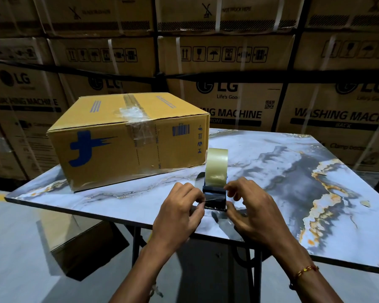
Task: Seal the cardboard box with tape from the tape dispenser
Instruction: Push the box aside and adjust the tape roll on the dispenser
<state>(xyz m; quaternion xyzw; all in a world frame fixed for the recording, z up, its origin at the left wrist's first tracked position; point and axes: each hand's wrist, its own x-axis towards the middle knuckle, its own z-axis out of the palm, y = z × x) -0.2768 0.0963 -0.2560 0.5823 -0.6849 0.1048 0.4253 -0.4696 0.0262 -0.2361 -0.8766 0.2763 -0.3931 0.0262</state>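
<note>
A yellow-brown cardboard box (pixel 109 145) with a blue logo lies on the left part of the marble-patterned table (pixel 293 171). Its flaps are down, and crinkled clear tape runs along the top seam and over the near side. A dark tape dispenser (pixel 214 194) holding a clear roll (pixel 216 167) stands in front of the box near the table's front edge. My left hand (pixel 179 211) pinches the loose tape end at the dispenser's toothed blade. My right hand (pixel 247 208) grips the dispenser's other side with fingertips on the frame.
Large strapped washing machine cartons (pixel 228 62) form a wall behind the table. Another brown carton (pixel 74 237) sits on the grey floor under the table's left side. The table rests on a dark metal frame (pixel 136 248). A red thread bracelet circles my right wrist.
</note>
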